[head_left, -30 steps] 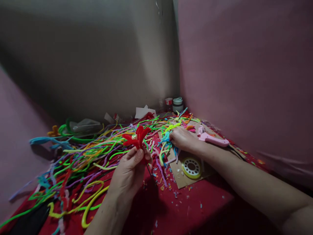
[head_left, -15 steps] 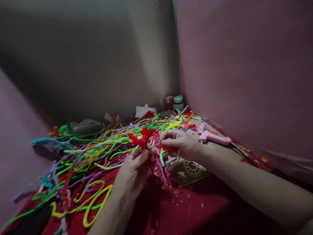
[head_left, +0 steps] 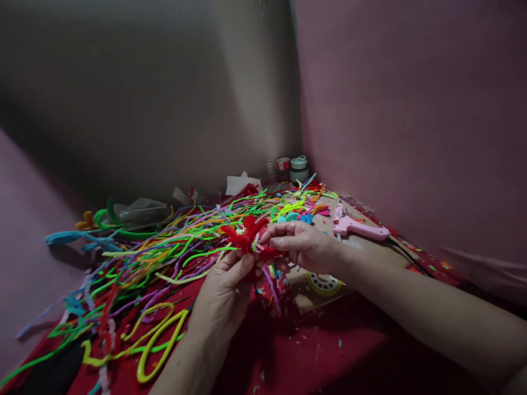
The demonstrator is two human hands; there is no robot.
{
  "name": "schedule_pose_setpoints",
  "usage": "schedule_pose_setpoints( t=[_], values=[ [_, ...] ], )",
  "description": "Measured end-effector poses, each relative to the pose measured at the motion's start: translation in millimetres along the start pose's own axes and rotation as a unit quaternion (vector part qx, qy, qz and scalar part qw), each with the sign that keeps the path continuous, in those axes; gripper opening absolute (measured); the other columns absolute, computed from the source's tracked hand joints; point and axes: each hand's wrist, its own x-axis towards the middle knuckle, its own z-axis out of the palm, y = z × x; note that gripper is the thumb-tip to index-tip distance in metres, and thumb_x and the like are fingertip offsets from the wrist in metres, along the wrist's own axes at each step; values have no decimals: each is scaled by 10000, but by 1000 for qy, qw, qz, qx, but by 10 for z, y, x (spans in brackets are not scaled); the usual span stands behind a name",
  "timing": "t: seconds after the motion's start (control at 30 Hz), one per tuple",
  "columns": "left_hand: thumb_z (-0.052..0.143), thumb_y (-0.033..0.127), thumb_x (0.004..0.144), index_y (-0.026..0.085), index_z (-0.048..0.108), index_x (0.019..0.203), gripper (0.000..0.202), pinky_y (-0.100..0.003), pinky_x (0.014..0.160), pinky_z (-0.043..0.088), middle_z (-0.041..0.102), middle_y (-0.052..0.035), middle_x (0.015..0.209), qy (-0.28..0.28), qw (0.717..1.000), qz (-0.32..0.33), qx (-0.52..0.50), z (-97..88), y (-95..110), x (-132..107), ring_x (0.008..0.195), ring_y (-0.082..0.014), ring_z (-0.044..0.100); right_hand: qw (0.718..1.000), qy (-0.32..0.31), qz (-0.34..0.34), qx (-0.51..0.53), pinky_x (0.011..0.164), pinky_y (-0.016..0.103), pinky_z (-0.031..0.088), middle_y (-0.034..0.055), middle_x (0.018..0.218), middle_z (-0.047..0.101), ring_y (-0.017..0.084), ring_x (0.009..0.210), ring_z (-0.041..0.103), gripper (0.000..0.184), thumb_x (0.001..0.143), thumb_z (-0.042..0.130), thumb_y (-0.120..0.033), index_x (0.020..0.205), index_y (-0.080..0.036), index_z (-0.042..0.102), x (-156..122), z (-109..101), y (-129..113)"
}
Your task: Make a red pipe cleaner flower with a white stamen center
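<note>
My left hand is closed, thumb and fingers pinching the base of a red pipe-cleaner flower. Its fuzzy petals spread above my fingertips, and a pale yellowish cluster shows at its centre. My right hand is closed too, its fingers pinching a red fuzzy petal at the flower's right side. Whether that petal is joined to the flower or only touches it, I cannot tell. The flower's lower part is hidden behind my left hand.
Many coloured pipe cleaners lie heaped to the left and back. A pink glue gun rests on a cardboard sheet at right, its cord trailing. A yellow-rimmed tape roll lies below my right wrist. Jars stand in the back corner.
My right hand has moved left with the red petal, from apart to right against the flower. My left hand still holds the flower. The view has shifted slightly.
</note>
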Motion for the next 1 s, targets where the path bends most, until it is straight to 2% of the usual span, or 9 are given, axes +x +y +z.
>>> schedule_pose_setpoints(
  t=[0.17,0.37,0.47,0.7,1.0],
  values=[
    [846,150,449,110,668,665,283,-203,552,481,668,-29,619,1,999,23,-24,3,-2,5,555,-110,586,999,7,-36,14,488,212,489,-7,674,626,86,492,593,201,664,721,-184,825,-127,615,9,-28,-2],
    [847,162,450,105,665,670,291,-209,560,473,650,-25,614,-1,1000,22,-18,37,-1,-7,548,-104,568,995,34,-87,39,468,204,493,-12,680,641,86,478,608,189,658,730,-174,799,-128,613,27,-24,25],
    [845,164,454,104,665,672,290,-210,563,469,643,-23,618,-6,1000,21,-16,29,-6,-7,553,-104,564,995,42,-79,52,468,214,497,-19,642,638,90,467,605,211,643,745,-184,798,-130,612,26,-17,25],
    [828,158,494,102,664,686,258,-209,561,461,631,-15,620,-8,1000,20,-11,23,-28,6,549,-93,546,994,40,-57,88,519,233,494,-9,690,654,100,510,618,197,636,728,-117,793,-123,610,8,6,23],
    [817,160,513,98,654,654,225,-196,514,449,608,-10,578,-21,1000,17,8,44,-25,-16,511,-83,521,991,35,1,126,499,201,423,-24,638,636,69,468,557,225,639,722,-114,831,-144,607,19,-57,84]
  ],
)
